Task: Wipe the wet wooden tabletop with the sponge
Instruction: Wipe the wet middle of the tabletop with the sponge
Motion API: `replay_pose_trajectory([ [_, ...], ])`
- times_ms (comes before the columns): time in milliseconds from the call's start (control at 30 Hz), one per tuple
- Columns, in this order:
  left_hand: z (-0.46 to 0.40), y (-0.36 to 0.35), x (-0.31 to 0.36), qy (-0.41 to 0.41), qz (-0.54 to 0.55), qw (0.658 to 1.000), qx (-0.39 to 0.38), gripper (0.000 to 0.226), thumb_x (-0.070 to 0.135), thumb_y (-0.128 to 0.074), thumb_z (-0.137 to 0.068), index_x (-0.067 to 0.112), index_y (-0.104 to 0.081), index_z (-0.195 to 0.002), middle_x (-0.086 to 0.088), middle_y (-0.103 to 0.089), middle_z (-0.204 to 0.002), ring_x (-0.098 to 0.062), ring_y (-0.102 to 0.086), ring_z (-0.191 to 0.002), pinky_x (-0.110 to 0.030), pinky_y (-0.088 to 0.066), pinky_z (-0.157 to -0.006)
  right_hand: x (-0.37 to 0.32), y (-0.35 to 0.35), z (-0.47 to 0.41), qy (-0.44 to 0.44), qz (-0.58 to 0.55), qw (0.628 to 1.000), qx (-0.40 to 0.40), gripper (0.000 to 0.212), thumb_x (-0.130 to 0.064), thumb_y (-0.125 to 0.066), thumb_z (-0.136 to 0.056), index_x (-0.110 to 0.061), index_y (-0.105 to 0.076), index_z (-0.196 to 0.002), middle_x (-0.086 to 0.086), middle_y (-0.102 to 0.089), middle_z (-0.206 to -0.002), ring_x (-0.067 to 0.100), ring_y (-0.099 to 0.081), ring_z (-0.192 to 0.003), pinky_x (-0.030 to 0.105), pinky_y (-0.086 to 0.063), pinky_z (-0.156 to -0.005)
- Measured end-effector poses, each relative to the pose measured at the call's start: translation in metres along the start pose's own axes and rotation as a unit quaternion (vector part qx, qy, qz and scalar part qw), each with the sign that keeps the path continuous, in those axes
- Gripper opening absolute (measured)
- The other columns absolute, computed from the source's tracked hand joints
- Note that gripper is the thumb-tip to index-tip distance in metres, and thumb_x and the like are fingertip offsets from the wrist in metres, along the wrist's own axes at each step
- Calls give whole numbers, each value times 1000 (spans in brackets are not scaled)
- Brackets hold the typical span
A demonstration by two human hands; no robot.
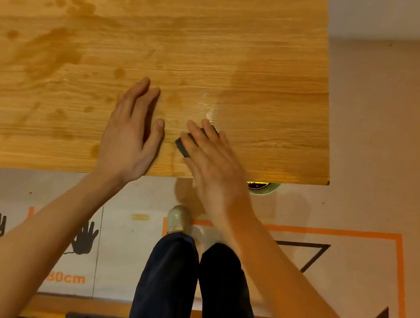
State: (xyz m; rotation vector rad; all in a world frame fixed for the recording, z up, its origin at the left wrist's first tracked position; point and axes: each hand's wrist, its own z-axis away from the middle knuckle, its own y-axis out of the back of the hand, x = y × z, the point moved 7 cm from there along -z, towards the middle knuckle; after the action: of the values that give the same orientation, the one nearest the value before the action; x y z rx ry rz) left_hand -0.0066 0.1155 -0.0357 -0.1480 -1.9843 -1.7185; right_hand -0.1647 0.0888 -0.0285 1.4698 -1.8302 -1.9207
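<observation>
The wooden tabletop (216, 43) fills the upper part of the view, with dark wet patches and drops across its left half and a shiny streak near the front middle. A dark sponge (182, 147) lies flat near the front edge. My right hand (211, 159) presses down on the sponge with straight fingers and covers most of it. My left hand (131, 130) rests flat on the wood just left of the sponge, fingers together.
The table's right edge and front right corner (327, 181) are close to the sponge. A roll of green tape (261, 187) peeks out under the front edge. My legs and a shoe (179, 220) stand on the marked floor below.
</observation>
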Motion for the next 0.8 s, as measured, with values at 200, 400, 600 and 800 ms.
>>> replay_pose_trajectory([
  [200, 2, 2, 0, -3, -5, 1000, 7, 52, 32, -41, -105, 6, -40, -150, -11, -31, -161, -28, -29, -149, -50, -29, -119, 87, 76, 46, -221, 21, 962, 157, 39, -10, -52, -99, -3, -51, -137, 12, -46, -146, 26, -34, -142, 46, -27, -118],
  [400, 1, 1, 0, -24, -12, 999, 20, 51, 31, -39, -106, 3, -40, -149, -15, -33, -160, -31, -31, -149, -52, -31, -118, -16, -5, 20, -149, 80, 974, 150, 39, -12, -57, -96, -7, -55, -134, 10, -49, -144, 26, -39, -140, 43, -27, -119],
  [600, 2, 2, 1, -22, -4, 999, 28, 51, 28, -39, -106, -1, -41, -148, -19, -34, -158, -35, -32, -148, -54, -31, -117, 14, 19, 43, -45, 55, 993, 97, 38, -11, -58, -97, -5, -56, -134, 8, -51, -143, 24, -41, -138, 47, -36, -112],
  [800, 3, 2, 1, -24, -7, 999, 24, 54, 29, -37, -105, -1, -38, -150, -18, -32, -160, -32, -30, -149, -49, -27, -120, 48, 33, 74, -348, 54, 872, 341, 42, -12, -48, -102, 2, -43, -141, 17, -41, -149, 33, -27, -144, 54, -28, -114],
])
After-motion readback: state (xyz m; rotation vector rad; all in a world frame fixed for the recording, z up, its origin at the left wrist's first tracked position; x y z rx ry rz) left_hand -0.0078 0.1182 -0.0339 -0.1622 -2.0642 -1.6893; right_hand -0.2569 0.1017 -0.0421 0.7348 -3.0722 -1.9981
